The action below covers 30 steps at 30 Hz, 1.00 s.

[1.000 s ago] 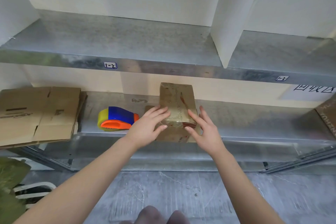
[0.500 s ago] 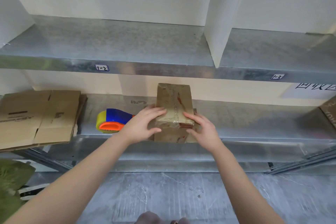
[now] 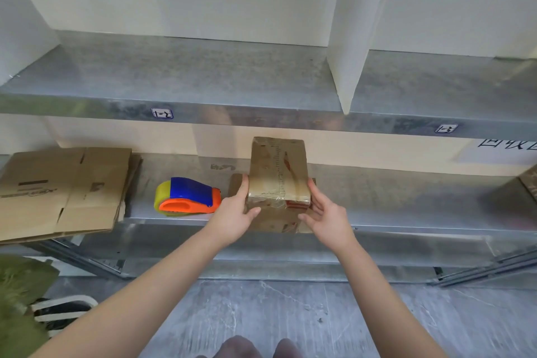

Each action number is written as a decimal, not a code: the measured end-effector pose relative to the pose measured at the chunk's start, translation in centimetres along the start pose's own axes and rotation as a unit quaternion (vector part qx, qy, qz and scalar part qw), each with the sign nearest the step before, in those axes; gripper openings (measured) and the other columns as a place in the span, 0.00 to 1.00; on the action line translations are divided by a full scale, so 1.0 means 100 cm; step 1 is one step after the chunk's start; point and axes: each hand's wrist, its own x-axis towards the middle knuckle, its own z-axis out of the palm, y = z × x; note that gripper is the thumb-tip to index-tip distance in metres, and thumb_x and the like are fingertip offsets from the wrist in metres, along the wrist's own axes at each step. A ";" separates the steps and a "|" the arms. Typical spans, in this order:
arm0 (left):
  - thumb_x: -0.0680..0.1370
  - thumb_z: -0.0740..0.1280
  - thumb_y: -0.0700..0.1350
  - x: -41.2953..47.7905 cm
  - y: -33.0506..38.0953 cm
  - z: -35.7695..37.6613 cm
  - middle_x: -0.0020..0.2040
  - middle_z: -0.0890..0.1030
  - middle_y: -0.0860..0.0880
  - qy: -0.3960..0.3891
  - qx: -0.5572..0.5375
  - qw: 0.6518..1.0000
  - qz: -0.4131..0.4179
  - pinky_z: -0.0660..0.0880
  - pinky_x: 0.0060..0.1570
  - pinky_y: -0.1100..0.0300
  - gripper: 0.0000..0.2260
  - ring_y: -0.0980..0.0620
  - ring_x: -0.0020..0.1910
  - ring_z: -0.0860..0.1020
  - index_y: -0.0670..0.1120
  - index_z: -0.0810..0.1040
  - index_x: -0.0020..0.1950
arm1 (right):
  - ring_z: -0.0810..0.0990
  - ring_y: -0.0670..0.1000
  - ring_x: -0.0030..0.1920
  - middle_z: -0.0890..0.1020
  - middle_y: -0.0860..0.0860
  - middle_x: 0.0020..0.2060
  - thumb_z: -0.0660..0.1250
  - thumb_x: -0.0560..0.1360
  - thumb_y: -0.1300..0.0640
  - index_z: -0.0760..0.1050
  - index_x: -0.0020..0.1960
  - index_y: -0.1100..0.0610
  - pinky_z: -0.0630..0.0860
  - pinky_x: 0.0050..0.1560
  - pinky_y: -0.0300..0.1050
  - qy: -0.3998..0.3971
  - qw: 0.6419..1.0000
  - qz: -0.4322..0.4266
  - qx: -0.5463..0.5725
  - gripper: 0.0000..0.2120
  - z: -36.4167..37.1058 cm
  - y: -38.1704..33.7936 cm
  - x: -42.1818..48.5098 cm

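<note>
Left hand point(image 3: 234, 213) and right hand point(image 3: 327, 219), fingers straight, have slid from atop the box point(image 3: 277, 171) to press its sides

metal shelf point(image 3: 392, 195) with a taped cardboard box point(image 3: 277, 171), a tape dispenser point(image 3: 189, 196) and flattened cardboard point(image 3: 64, 189)

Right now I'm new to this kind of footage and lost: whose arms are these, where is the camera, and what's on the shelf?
There is no machine here: a person works bare-handed, and the one picture comes from a wide-angle camera on their head, looking forward and down, so the arms reach in from below. The left hand and right hand lie with straight fingers against the two sides of a taped brown cardboard box standing on the lower metal shelf. Left of it lie a blue, orange and yellow tape dispenser and flattened cardboard. Nothing else is held.
</note>
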 end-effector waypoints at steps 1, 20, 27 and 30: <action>0.80 0.64 0.50 0.001 0.001 -0.001 0.71 0.69 0.44 -0.003 0.014 1.000 -0.002 0.65 0.67 0.55 0.39 0.47 0.69 0.69 0.53 0.38 0.79 | 0.73 0.38 0.62 0.74 0.34 0.58 0.71 0.73 0.69 0.60 0.76 0.45 0.68 0.57 0.23 -0.004 1.000 -0.002 0.001 0.39 -0.003 0.000 0.000; 0.75 0.70 0.36 0.004 -0.004 -0.046 0.61 0.79 0.54 -0.092 0.021 0.990 0.102 0.73 0.59 0.69 0.28 0.64 0.53 0.79 0.62 0.72 0.68 | 0.84 0.41 0.47 0.79 0.43 0.61 0.72 0.73 0.67 0.70 0.65 0.34 0.75 0.38 0.29 -0.040 0.998 -0.017 -0.054 0.33 -0.019 -0.017 0.006; 0.74 0.72 0.39 0.014 -0.008 -0.019 0.66 0.68 0.50 0.085 0.067 0.984 0.144 0.55 0.61 0.80 0.15 0.56 0.64 0.68 0.51 0.80 0.59 | 0.81 0.44 0.55 0.78 0.45 0.62 0.69 0.75 0.67 0.69 0.60 0.28 0.76 0.63 0.42 -0.022 0.995 -0.017 -0.097 0.33 -0.011 -0.014 0.012; 0.73 0.73 0.39 0.013 -0.009 -0.018 0.73 0.63 0.53 0.055 0.007 0.987 0.152 0.60 0.69 0.70 0.18 0.56 0.71 0.64 0.53 0.78 0.61 | 0.80 0.35 0.48 0.77 0.42 0.60 0.70 0.75 0.67 0.70 0.63 0.32 0.75 0.58 0.32 -0.030 0.995 -0.023 -0.090 0.32 -0.014 -0.013 0.010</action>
